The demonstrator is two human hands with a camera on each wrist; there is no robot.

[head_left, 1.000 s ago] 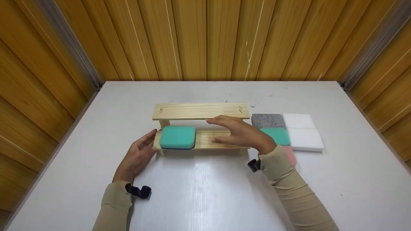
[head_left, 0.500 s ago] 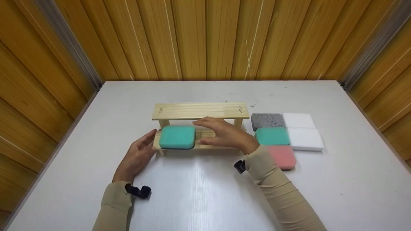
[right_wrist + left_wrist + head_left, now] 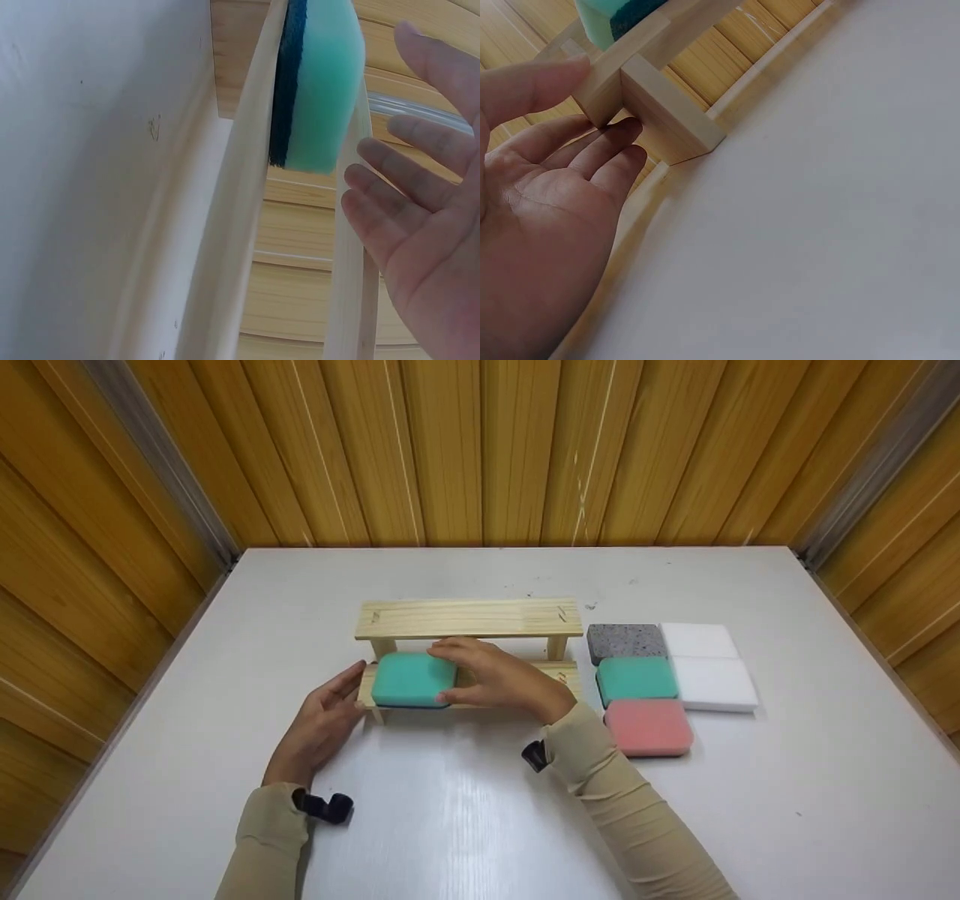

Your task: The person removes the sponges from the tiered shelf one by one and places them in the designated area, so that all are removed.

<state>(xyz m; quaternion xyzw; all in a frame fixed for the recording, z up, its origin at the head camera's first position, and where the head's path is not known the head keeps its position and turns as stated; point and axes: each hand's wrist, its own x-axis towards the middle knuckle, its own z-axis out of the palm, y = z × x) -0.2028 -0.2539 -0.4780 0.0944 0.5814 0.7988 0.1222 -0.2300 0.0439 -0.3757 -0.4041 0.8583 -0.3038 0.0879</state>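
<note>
A two-tier wooden rack (image 3: 469, 619) stands on the white table. On the left part of its lower board (image 3: 604, 94) lies a green sponge (image 3: 412, 679) with a dark blue underside. My left hand (image 3: 320, 727) holds the left end of that board, thumb on one side and fingers on the other. Coming from the right, my right hand (image 3: 504, 679) spreads its thumb and fingers at the sponge's right end, overlapping its corners in the head view. The right wrist view shows a gap between the fingers (image 3: 409, 169) and the sponge's green face (image 3: 330, 90).
Right of the rack lie a grey speckled block (image 3: 626, 643), another green sponge (image 3: 637, 679), a pink sponge (image 3: 649, 727) and two white blocks (image 3: 712, 684). Wood-look panels (image 3: 510, 450) wall the back and sides of the table (image 3: 450, 840).
My right hand has moved left along the lower board up to the green sponge, uncovering the pink sponge. The left hand and the rack have stayed in place.
</note>
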